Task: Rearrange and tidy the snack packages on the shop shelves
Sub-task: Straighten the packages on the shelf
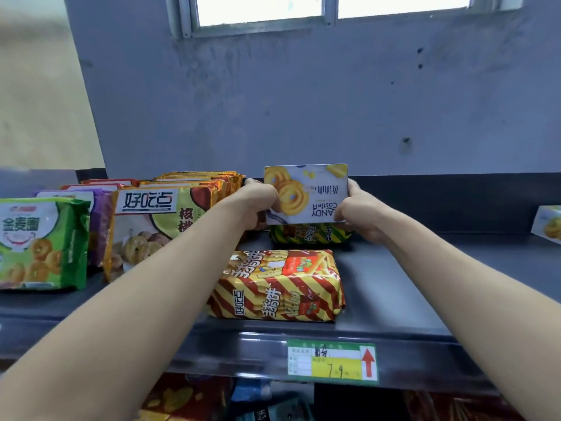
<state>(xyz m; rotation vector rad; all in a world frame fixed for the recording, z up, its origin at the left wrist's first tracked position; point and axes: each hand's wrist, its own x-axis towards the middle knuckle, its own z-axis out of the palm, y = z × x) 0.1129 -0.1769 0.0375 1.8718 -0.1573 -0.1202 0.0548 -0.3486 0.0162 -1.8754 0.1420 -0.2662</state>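
Head view. Both hands are up at the far middle of the dark shelf (400,287), holding one white butter-cookie box (306,194) between them. The left hand (258,203) grips the box's left end, fingers curled round the edge; the right hand (359,211) grips the right end the same way, thumb on the near face. The box stands on its long edge with its print upside down, and its lower edge is just above or touching a green-and-yellow striped pack (309,233) lying behind; contact cannot be told. Nearer, a red-and-yellow striped pack (277,287) lies flat on the shelf, apart from the box. Left of the left forearm a walnut biscuit pack (151,229) stands upright at the front of a row of orange packs (200,179). Further left stand a purple pack (100,226) and a green cookie bag (42,243). At the far right edge a second white box (548,221) is partly in frame. A green-and-yellow price tag (332,361) with a red arrow sits on the shelf's front rail. Goods on the lower shelf are blurred. A grey wall (303,101) rises behind, with a window (331,7) at the top.
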